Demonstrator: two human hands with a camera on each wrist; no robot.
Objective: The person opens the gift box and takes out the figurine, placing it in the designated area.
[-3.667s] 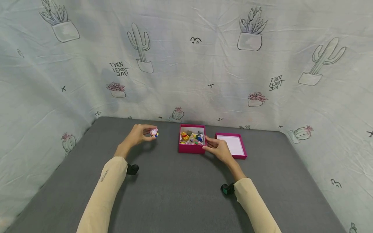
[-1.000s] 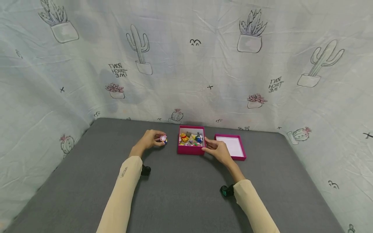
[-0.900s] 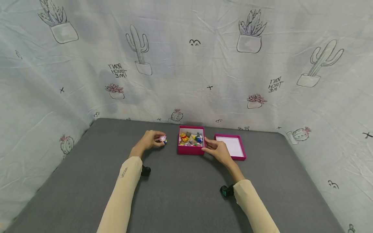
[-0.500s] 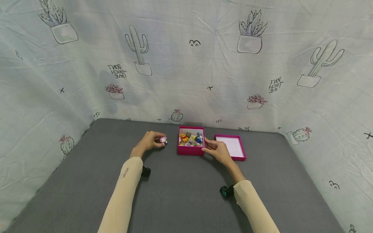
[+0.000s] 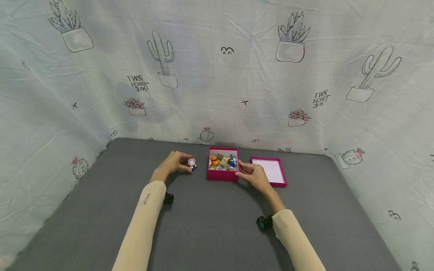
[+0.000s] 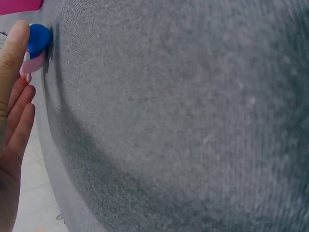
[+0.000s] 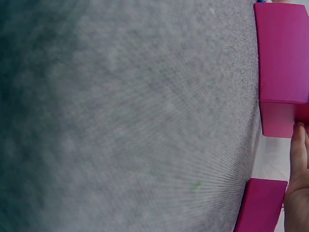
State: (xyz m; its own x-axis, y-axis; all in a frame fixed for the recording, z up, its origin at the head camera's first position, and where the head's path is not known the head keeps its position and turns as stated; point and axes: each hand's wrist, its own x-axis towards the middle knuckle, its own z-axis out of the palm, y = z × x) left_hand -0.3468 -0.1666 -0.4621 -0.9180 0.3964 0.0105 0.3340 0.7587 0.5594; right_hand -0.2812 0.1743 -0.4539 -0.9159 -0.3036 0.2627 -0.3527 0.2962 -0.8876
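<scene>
A small toy figurine (image 5: pixel 191 163), pink and white on top with blue lower down, stands on the grey table. In the left wrist view the figurine (image 6: pixel 38 41) shows its blue and pink side. My left hand (image 5: pixel 173 162) is beside it, with the thumb and fingers spread around it; exact contact is hard to tell. My right hand (image 5: pixel 255 175) rests straight fingers against the right side of a magenta box (image 5: pixel 222 175). Several toy figurines (image 5: pixel 222 162), among them a yellow-and-red bear, lie inside the box. Only part of the right hand (image 7: pixel 298 169) shows in the right wrist view.
A magenta lid (image 5: pixel 269 171) with a white inside lies to the right of the box, behind the right hand. A white cloth (image 5: pixel 203 75) printed with cacti hangs around the back and sides of the grey table (image 5: pixel 210 226).
Over the span my left hand has carried the figurine right, toward the box. Since half a second ago the figurine has turned upright and the fingers have loosened. The right hand stays at the box.
</scene>
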